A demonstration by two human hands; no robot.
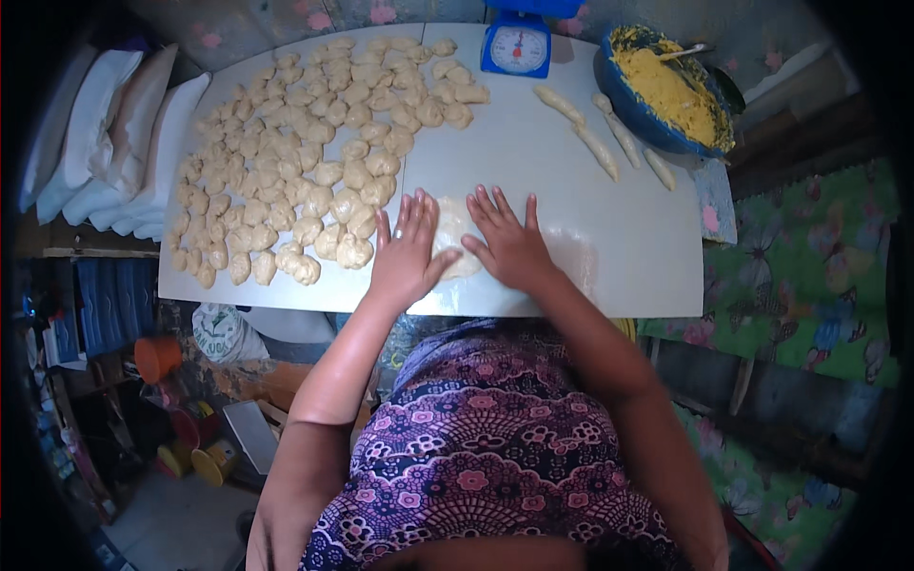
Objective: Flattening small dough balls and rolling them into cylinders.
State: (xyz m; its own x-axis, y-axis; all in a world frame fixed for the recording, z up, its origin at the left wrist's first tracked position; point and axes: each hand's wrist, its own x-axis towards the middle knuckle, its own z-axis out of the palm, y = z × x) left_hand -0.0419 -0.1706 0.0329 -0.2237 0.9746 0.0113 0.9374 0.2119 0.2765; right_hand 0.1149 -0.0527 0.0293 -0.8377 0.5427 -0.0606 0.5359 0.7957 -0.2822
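A thin, flattened piece of dough (459, 228) lies on the white table near its front edge. My left hand (411, 243) rests flat over its left side, fingers stretched out. Over the right side my right hand (511, 240) lies with its fingers spread. Part of the dough is hidden under both hands. Just left of my left hand spread many pale dough balls (328, 173), some touching one another. Farther right on the table lie several rolled dough sticks (598, 150).
At the back right stands a blue bowl (609, 95) of yellow filling (671, 90) with a spoon in it. A blue kitchen scale (515, 49) is at the back edge. Stacked white sacks (114, 133) are left of the table (628, 276). Butterfly-patterned cloth (790, 276) hangs right.
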